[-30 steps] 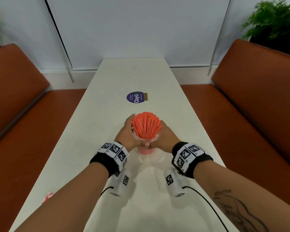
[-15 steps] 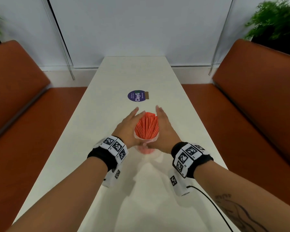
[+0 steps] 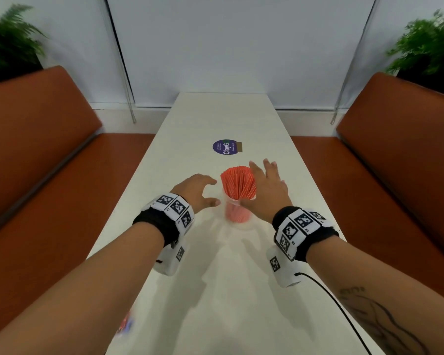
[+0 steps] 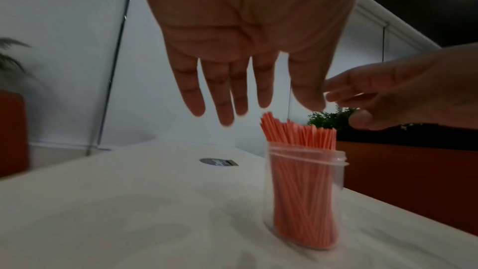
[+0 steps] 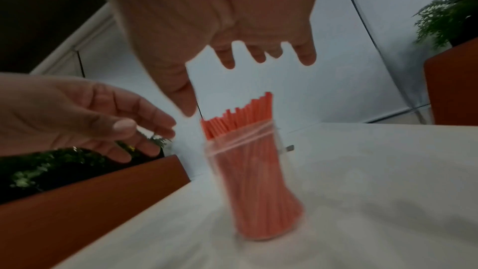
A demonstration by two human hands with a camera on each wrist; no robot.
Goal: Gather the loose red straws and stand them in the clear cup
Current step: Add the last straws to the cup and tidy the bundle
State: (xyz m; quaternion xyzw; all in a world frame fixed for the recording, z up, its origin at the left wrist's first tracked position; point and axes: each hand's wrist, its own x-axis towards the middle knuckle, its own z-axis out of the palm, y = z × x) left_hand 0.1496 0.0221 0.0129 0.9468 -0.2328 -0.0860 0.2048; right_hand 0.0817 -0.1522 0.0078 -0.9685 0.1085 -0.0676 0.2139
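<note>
A clear cup (image 3: 237, 213) stands upright on the white table (image 3: 215, 290), packed with a bundle of red straws (image 3: 238, 184) whose tops stick out above the rim. My left hand (image 3: 199, 192) hovers just left of the cup, fingers loosely curved, holding nothing. To the right of the straws my right hand (image 3: 265, 187) has its fingers spread and straight, and it also holds nothing. The left wrist view shows the cup (image 4: 306, 181), the straws (image 4: 297, 132) and my left hand (image 4: 258, 89) above them. In the right wrist view, my right hand (image 5: 232, 28) hangs over the cup (image 5: 258, 181).
A round purple sticker (image 3: 225, 147) lies on the table beyond the cup. Orange-brown benches run along the left (image 3: 49, 175) and right (image 3: 395, 162) sides. A black cable (image 3: 344, 311) trails from my right wrist. A small blurred reddish thing (image 3: 125, 326) lies at the table's near left edge.
Both hands, which were wrapped around the cup and straws, have come off. The left drew back to the left, and the right opened and moved right.
</note>
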